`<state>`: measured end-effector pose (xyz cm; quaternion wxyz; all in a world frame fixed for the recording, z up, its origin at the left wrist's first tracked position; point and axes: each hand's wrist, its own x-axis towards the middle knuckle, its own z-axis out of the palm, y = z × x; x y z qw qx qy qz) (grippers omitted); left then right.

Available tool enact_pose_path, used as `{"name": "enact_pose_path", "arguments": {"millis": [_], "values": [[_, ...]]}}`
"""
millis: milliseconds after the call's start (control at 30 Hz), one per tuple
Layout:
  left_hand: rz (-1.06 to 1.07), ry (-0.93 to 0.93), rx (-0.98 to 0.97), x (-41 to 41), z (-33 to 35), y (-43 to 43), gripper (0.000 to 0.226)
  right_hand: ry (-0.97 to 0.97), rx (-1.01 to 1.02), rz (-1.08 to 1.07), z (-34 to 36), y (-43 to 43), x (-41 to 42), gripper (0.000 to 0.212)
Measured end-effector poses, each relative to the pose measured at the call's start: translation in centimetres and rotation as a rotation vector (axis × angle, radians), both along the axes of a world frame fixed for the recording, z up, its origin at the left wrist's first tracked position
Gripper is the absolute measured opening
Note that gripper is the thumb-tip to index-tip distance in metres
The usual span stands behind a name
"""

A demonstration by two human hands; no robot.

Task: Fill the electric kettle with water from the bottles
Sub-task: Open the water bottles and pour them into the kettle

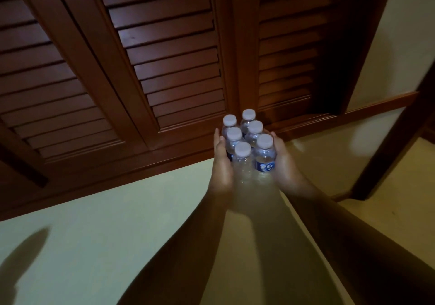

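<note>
Six small water bottles [247, 140] with white caps stand upright in a tight cluster, two by three, squeezed between the person's two hands. The left hand [221, 163] presses flat against the cluster's left side, its fingers [216, 133] fairly straight and pointing up past the bottle shoulders, with the thumb lying near the nearest caps. The right hand [285, 163] presses its palm against the right side. Its fingers reach round behind the bottles and are mostly hidden, so how far they curl cannot be told. The nearest right bottle shows a blue label. Both bare forearms stretch forward from the bottom of the view. The cluster is held in the air above a pale floor [94, 210], in front of dark wooden louvred doors [164, 57]. A dark wooden leg [390, 149] slants down at the right, and the light is dim.
</note>
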<state>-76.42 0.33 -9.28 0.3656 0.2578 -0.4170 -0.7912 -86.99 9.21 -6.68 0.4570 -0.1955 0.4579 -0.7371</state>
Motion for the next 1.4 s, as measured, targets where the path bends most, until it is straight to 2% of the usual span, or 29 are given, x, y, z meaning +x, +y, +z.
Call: {"name": "enact_pose_path", "arguments": {"millis": [100,167,267,367,467,567,633,667,700,733,767,800,867,967,1067,1200,1400], "values": [[-0.030,0.045,0.086,-1.0,-2.3,-0.7,0.082,-0.031,-0.010,-0.004,-0.1,-0.1,-0.2,0.052],[-0.054,0.057,0.125,-1.4,-3.1,-1.1,0.082,-0.053,-0.037,0.026,0.1,0.0,-0.2,0.057],[-0.106,0.081,0.114,-1.7,-2.8,-1.1,0.082,-0.034,-0.066,0.046,-0.3,0.0,-0.5,0.040],[-0.082,0.028,0.097,-1.7,-2.3,-1.1,0.082,-0.033,-0.052,0.009,-0.6,0.3,-0.2,0.052],[-0.066,-0.011,0.089,-0.9,-1.8,-1.4,0.084,0.051,-0.038,0.025,-1.0,1.1,-0.1,0.054],[-0.013,-0.014,0.098,0.6,-2.6,-2.0,0.087,0.184,0.044,-0.060,-1.7,2.5,0.4,0.050],[0.020,-0.098,0.024,2.3,-1.6,-0.7,0.081,0.221,0.106,-0.157,-2.0,3.9,1.2,0.074],[0.037,-0.178,-0.063,3.7,0.0,1.0,0.075,0.199,0.124,-0.210,-2.4,4.6,1.7,0.089],[0.070,-0.264,-0.186,4.9,1.0,2.5,0.067,0.160,0.146,-0.243,-2.7,5.5,2.3,0.094],[0.100,-0.329,-0.307,6.3,1.3,3.8,0.060,0.129,0.180,-0.278,-3.1,6.5,3.1,0.084],[0.124,-0.376,-0.388,7.8,1.3,4.9,0.054,0.135,0.218,-0.313,-3.3,7.6,4.1,0.064],[0.133,-0.424,-0.451,9.6,1.2,6.2,0.051,0.208,0.247,-0.327,-3.5,8.7,5.4,0.046],[0.119,-0.510,-0.562,12.7,1.0,8.1,0.048,0.441,0.276,-0.325,-3.2,10.7,8.7,0.031],[0.075,-0.603,-0.627,16.6,0.7,9.6,0.039,0.645,0.224,-0.278,-2.3,12.1,13.8,0.033],[0.126,-0.659,-0.643,20.8,1.4,10.9,0.038,0.773,0.218,-0.126,-2.2,11.3,17.6,0.040],[0.256,-0.673,-0.583,26.6,1.9,12.2,0.042,0.830,0.106,0.049,-1.3,10.0,22.7,0.038],[0.455,-0.745,-0.627,36.6,3.4,13.7,0.044,0.792,-0.067,0.291,-0.3,7.6,31.3,0.040]]}}
